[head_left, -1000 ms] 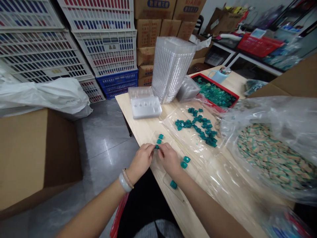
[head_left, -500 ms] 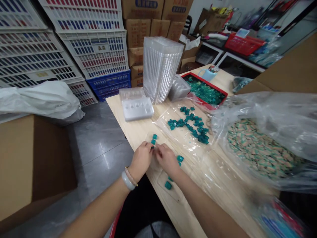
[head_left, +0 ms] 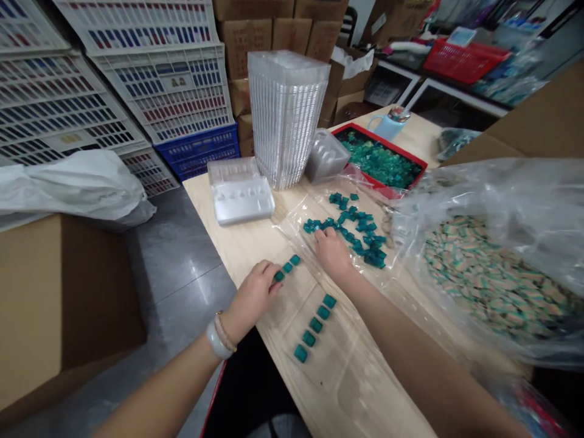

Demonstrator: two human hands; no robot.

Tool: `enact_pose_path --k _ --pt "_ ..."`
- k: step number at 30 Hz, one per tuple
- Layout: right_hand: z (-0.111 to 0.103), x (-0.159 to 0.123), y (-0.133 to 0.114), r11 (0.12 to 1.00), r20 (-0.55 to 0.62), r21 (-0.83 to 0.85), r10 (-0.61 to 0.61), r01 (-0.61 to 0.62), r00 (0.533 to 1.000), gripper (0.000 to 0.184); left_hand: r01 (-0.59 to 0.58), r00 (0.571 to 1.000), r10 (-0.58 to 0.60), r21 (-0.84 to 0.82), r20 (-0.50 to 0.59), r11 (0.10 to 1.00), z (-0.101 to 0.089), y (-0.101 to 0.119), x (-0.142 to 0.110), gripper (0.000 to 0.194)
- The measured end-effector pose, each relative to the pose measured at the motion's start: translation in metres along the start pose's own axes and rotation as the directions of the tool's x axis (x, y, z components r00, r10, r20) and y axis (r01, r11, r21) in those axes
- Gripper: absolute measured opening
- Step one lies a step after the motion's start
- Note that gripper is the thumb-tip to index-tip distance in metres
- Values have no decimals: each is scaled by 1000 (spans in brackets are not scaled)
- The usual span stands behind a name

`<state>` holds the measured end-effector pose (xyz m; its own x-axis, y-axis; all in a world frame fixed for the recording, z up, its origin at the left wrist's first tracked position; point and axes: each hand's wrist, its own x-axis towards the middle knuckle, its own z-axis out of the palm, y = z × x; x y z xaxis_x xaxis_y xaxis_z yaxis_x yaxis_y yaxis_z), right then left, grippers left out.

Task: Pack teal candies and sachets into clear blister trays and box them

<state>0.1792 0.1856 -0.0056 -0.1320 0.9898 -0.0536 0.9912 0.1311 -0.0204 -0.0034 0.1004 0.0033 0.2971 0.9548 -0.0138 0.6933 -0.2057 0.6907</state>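
Note:
My left hand [head_left: 258, 295] is at the near edge of the wooden table, its thumb and fingertips closed around a teal gem-like piece [head_left: 278, 276]. Two more teal pieces [head_left: 291, 263] continue that short row on a thin clear plastic sheet or tray [head_left: 292, 292]. A second row of several teal pieces [head_left: 316, 325] lies closer to my body. My right hand [head_left: 332, 252] reaches to the loose pile of teal pieces [head_left: 365, 228], fingers curled and fingertips at the pile's left end. What those fingertips pinch is partly hidden.
A clear plastic bag [head_left: 314, 198] lies beneath the pile. Beyond are clear molded trays [head_left: 244, 201], a tall tray stack [head_left: 289, 115], a red-rimmed tray [head_left: 385, 188] of green pieces and a blue mug [head_left: 387, 126]. At right is a bag of tan-and-green pieces [head_left: 497, 274].
My right hand has moved away from my left, up and right to the loose pile. My left hand has shifted slightly left and down, uncovering more of both rows.

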Motion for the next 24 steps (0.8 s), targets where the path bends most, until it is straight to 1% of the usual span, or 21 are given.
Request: enact_pose_path --k 2,3,4,5,6,7,8,9,10,11,12,13,14,16,18,19,21,22,24 --pt "-7 -3 3 998 1 49 40 -40 999 21 31 996 -34 -30 -85 999 -3 -5 -5 22" --pt "-12 -7 3 992 -16 108 62 -60 998 20 56 989 -63 -52 -134 997 -4 -7 -8 21" --pt "-15 -13 0 977 -39 205 73 -63 997 19 77 981 -91 -84 -173 993 -5 -8 -12 20" --pt "-18 -21 -5 938 -55 342 72 -49 996 17 87 974 -110 -123 -197 989 -6 -8 -16 20" --pt "-19 -31 -12 863 -53 505 55 -20 997 15 80 973 -113 -165 -200 983 -6 -7 -19 21" --pt "-18 -42 -21 743 -30 669 22 4 999 14 62 977 -101 -200 -190 978 -6 -5 -23 24" --pt "-16 -54 -31 592 11 806 -20 3 1000 13 40 980 -81 -224 -179 974 -4 -2 -26 29" --pt "-12 -65 -42 439 62 898 -64 -28 996 14 18 983 -60 -233 -174 972 -3 1 -29 32" --pt "-7 -75 -51 315 111 946 -92 -77 990 14 1 983 -42 -228 -177 974 -1 4 -31 33" --pt "-3 -83 -59 236 149 964 -102 -121 984 15 -10 982 -31 -213 -189 977 1 7 -33 32" --pt "1 -89 -66 204 171 968 -100 -148 980 15 -14 978 -25 -186 -205 982 2 8 -34 29" --pt "3 -92 -69 216 177 964 -97 -153 979 14 -15 975 -18 -147 -222 989 4 8 -35 26" --pt "3 -93 -70 260 164 956 -98 -134 981 13 -13 972 -10 -96 -234 995 5 6 -35 25" --pt "0 -86 -62 397 86 917 -89 -43 992 12 -10 966 18 30 -257 999 7 0 -36 24" --pt "-5 -70 -43 551 -47 833 -24 52 999 14 -28 963 65 142 -263 989 10 -9 -36 24" --pt "-7 -59 -31 629 -122 773 29 77 992 16 -48 962 94 181 -258 982 12 -13 -35 25" --pt "-8 -35 -4 772 -251 631 112 75 961 18 -100 959 154 226 -237 969 15 -18 -34 24" --pt "-6 -23 8 829 -292 556 121 65 949 19 -124 959 179 240 -222 963 17 -19 -34 24" --pt "0 -3 25 906 -325 418 83 64 942 23 -165 955 221 262 -199 951 19 -18 -33 25"
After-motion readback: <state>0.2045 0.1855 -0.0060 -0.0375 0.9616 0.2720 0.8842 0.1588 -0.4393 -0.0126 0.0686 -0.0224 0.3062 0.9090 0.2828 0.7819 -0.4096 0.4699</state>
